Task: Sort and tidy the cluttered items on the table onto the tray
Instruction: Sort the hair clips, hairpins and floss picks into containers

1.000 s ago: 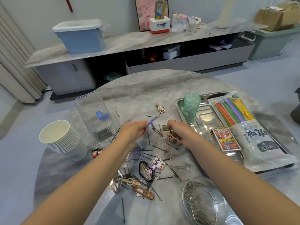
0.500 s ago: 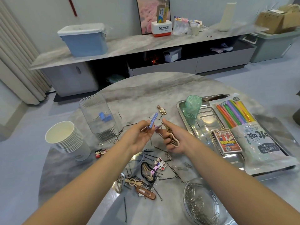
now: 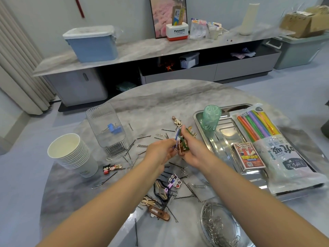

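My left hand (image 3: 160, 154) and my right hand (image 3: 193, 150) meet above the middle of the round marble table (image 3: 160, 102). The left pinches a blue-purple hair clip (image 3: 176, 138). The right holds a bunch of green and brown hair clips (image 3: 182, 146). A steel tray (image 3: 220, 139) lies at the right with a green cup (image 3: 211, 117), a card box (image 3: 248, 156) and a bag of coloured straws (image 3: 277, 145) on it. Loose bobby pins (image 3: 142, 145) and more clips (image 3: 165, 191) lie scattered below my hands.
A clear bin (image 3: 106, 129) holding pins and a blue binder clip stands left of centre. A stack of paper cups (image 3: 73, 155) is at the far left. A glass bowl of paper clips (image 3: 220, 223) sits near the front. A keychain clasp (image 3: 177, 121) lies beyond my hands.
Both hands lifted off the table and came together. The blue-purple clip in my left hand now touches the bunch in my right hand.
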Action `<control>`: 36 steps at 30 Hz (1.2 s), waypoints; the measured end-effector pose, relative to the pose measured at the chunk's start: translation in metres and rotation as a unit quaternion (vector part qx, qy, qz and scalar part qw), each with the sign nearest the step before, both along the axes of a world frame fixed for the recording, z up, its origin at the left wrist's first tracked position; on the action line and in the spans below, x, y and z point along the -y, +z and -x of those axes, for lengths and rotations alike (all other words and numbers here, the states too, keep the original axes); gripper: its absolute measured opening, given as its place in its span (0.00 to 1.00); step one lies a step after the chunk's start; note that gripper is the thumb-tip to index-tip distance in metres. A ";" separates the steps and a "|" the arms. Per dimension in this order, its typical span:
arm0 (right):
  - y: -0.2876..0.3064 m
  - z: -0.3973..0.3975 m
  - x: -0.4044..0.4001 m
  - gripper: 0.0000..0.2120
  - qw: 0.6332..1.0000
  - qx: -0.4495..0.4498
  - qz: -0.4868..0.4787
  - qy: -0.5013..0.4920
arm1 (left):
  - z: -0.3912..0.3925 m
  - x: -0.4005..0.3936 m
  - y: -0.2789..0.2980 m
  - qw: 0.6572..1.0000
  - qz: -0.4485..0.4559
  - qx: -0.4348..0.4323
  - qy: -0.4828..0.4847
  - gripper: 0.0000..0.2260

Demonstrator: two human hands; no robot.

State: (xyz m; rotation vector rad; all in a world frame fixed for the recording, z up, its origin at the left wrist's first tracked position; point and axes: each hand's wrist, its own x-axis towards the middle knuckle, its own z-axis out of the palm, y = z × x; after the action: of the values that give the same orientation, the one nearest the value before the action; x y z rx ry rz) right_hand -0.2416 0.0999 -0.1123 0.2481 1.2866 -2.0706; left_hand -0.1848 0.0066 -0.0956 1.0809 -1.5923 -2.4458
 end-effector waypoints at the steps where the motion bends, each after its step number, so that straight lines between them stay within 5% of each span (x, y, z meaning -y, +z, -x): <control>1: 0.000 -0.001 0.000 0.13 1.000 -0.016 -0.014 0.002 | 0.000 0.000 -0.001 0.999 0.038 0.015 -0.002 0.02; 4: -0.001 -0.002 -0.002 0.09 0.992 -0.095 -0.078 0.019 | 0.001 0.002 -0.002 0.987 0.155 0.023 -0.046 0.02; 9: 0.003 0.019 -0.009 0.07 0.975 -0.152 -0.155 -0.039 | 0.025 0.013 0.006 0.979 0.170 0.022 -0.110 0.02; 11: 0.001 0.031 -0.016 0.11 0.970 -0.147 -0.184 -0.052 | 0.048 0.017 -0.003 0.965 0.240 0.031 -0.096 0.03; 15: -0.009 0.049 -0.021 0.11 0.969 -0.133 -0.201 -0.056 | 0.095 0.021 -0.033 0.883 0.449 -0.001 -0.138 0.11; 20: -0.023 0.057 -0.017 0.16 0.973 -0.127 -0.184 -0.049 | 0.129 0.028 -0.065 0.724 0.645 -0.001 -0.245 0.15; 22: -0.025 0.058 -0.018 0.16 0.972 -0.124 -0.195 -0.041 | 0.132 0.030 -0.066 0.747 0.633 -0.015 -0.205 0.08; 25: -0.023 0.058 -0.017 0.12 0.968 -0.132 -0.211 -0.038 | 0.126 0.032 -0.058 0.824 0.549 -0.033 -0.134 0.05; 29: -0.017 0.051 -0.014 0.15 0.965 -0.135 -0.222 -0.048 | 0.094 0.026 -0.035 0.942 0.316 -0.099 -0.059 0.08; 32: -0.004 0.041 -0.009 0.15 0.973 -0.114 -0.195 -0.038 | 0.062 0.022 -0.019 0.964 0.227 -0.127 -0.059 0.08; 36: 0.019 0.013 0.008 0.13 0.985 -0.085 -0.151 0.013 | 0.020 0.033 0.009 0.958 0.234 -0.142 -0.079 0.10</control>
State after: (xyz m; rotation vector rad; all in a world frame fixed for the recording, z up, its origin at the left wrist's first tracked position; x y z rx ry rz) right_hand -0.2548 0.0918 -0.0929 0.1897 1.6994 -1.9018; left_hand -0.2046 -0.0263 -0.0869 0.5231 -2.0618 -2.0140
